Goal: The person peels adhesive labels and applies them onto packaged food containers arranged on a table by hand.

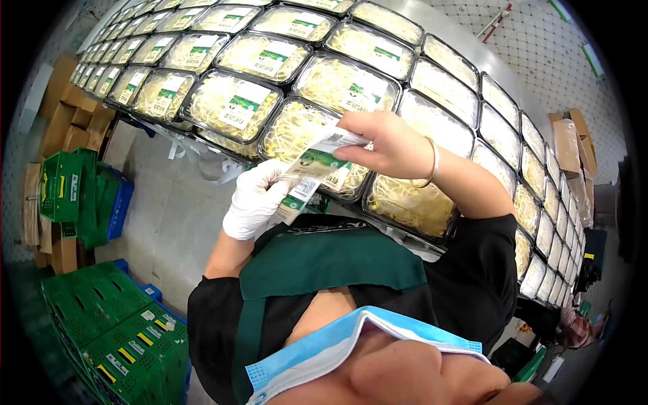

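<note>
White-gloved at the left hand, bare at the right hand, with a bangle at the wrist. Holds a green-and-white label strip between the two: pinches its upper end with right thumb and fingers, closes left fingers on it lower down. Has it at the near edge of the clear-lidded sprout trays, with similar labels on several. Stands near stacked green crates, to the left
</note>
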Demonstrator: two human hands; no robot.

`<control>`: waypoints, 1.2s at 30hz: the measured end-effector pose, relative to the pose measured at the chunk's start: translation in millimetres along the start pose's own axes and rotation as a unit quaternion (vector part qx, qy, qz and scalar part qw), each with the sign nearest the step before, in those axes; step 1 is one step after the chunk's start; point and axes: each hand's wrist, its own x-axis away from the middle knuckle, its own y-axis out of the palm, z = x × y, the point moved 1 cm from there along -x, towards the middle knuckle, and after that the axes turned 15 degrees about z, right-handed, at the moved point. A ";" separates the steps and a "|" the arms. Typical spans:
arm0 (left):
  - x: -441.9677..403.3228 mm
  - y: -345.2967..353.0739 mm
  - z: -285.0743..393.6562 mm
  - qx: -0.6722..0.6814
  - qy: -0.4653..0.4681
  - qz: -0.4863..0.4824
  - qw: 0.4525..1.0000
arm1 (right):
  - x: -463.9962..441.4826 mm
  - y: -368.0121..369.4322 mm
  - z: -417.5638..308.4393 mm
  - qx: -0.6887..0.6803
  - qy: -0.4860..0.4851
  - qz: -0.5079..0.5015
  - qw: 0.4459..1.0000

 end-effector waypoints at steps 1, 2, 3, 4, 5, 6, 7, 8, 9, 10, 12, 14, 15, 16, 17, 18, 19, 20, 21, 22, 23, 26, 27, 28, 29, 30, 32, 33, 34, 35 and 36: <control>2.1 6.3 16.7 -0.032 0.070 0.017 0.997 | -0.7 -1.6 -8.9 -0.006 0.036 0.009 0.999; 3.6 15.4 25.6 -0.063 0.138 0.035 0.988 | 1.0 4.0 -9.4 -0.006 0.036 0.012 0.999; 3.3 38.1 25.5 0.142 0.112 0.089 0.979 | 3.4 11.5 -6.9 -0.030 0.025 0.039 0.998; 3.9 41.0 29.9 0.093 0.071 0.094 0.989 | 5.4 15.6 -5.4 -0.055 0.013 0.064 0.996; 1.9 43.2 22.9 0.095 0.091 0.117 0.984 | 6.2 14.9 -5.2 -0.022 0.005 0.089 0.996; -1.6 45.9 14.3 0.098 0.111 0.141 0.979 | 5.0 9.2 -2.3 -0.021 0.003 0.089 0.996; -5.0 50.3 9.8 0.144 0.100 0.146 0.974 | 2.7 -1.1 3.8 0.017 0.007 0.098 0.995; -4.8 50.7 8.9 0.092 0.103 0.125 0.983 | -1.1 -13.3 13.4 0.056 0.011 0.104 0.993; -5.3 53.4 12.4 0.064 0.085 0.124 0.987 | -13.7 -31.9 38.1 0.170 0.011 0.165 0.972; -5.3 55.2 15.5 0.034 0.063 0.124 0.990 | -38.0 -65.4 62.3 0.257 0.055 0.179 0.948; -3.3 42.6 1.6 0.104 0.014 0.181 0.978 | -79.2 -133.8 132.0 0.380 0.066 0.261 0.885; 1.9 21.8 -4.4 0.116 0.012 0.248 0.962 | -101.0 -169.8 223.1 0.473 0.064 0.277 0.834; 5.3 5.9 -12.1 0.130 0.028 0.286 0.949 | -104.8 -173.1 266.8 0.505 0.090 0.260 0.818; 13.5 -11.0 -20.3 0.141 0.042 0.327 0.933 | -103.8 -167.0 300.6 0.528 0.118 0.235 0.808; 23.6 -27.1 -22.1 0.137 0.046 0.367 0.919 | -102.7 -154.5 310.3 0.537 0.160 0.206 0.803; 33.8 -41.0 -21.2 0.131 0.049 0.408 0.902 | -100.1 -146.5 324.1 0.545 0.199 0.173 0.796; 43.4 -52.2 -16.7 0.130 0.064 0.444 0.884 | -99.5 -147.3 338.8 0.534 0.224 0.187 0.793; 54.6 -60.1 -11.6 0.127 0.075 0.479 0.865 | -100.6 -143.9 347.6 0.524 0.252 0.195 0.790; 67.2 -63.5 -5.8 0.138 0.108 0.465 0.868 | -104.7 -139.1 340.1 0.532 0.248 0.218 0.780; 77.2 -67.9 -4.7 0.148 0.143 0.446 0.871 | -107.4 -126.9 312.8 0.532 0.207 0.245 0.783; 86.0 -74.4 -12.6 0.165 0.155 0.436 0.871 | -107.3 -110.0 278.3 0.492 0.158 0.263 0.815; 107.1 -76.3 -35.3 0.050 0.112 0.425 0.897 | -85.5 -33.0 118.7 -0.028 0.121 0.100 0.987; 109.7 -72.6 -40.2 0.047 0.129 0.372 0.918 | -65.4 -8.7 56.3 -0.145 0.074 0.022 0.986; 110.3 -60.1 -33.2 0.066 0.114 0.323 0.937 | -47.4 10.2 11.8 -0.169 0.007 -0.020 0.985; 111.7 -49.0 -32.1 0.082 0.134 0.311 0.937 | -30.3 27.6 -22.1 -0.162 -0.057 -0.036 0.985; 116.2 -43.1 -32.2 0.097 0.154 0.297 0.937 | -20.9 43.4 -36.3 -0.121 -0.105 -0.053 0.986; 135.9 -50.6 -33.1 0.101 0.157 0.262 0.947 | -2.9 77.5 -55.4 -0.122 -0.110 -0.085 0.983; 147.5 -59.4 -31.6 0.050 0.117 0.227 0.966 | 8.5 85.9 -61.5 -0.077 -0.084 -0.065 0.991; 158.4 -62.5 -28.6 -0.002 0.075 0.191 0.979 | 20.2 83.0 -79.2 -0.051 -0.052 -0.112 0.991; 167.6 -58.9 -26.0 0.046 0.033 0.155 0.986 | 34.4 90.4 -85.2 -0.074 -0.091 -0.076 0.990; 174.6 -52.1 -26.2 -0.004 0.096 0.150 0.984 | 51.0 100.7 -88.8 -0.098 -0.130 -0.042 0.986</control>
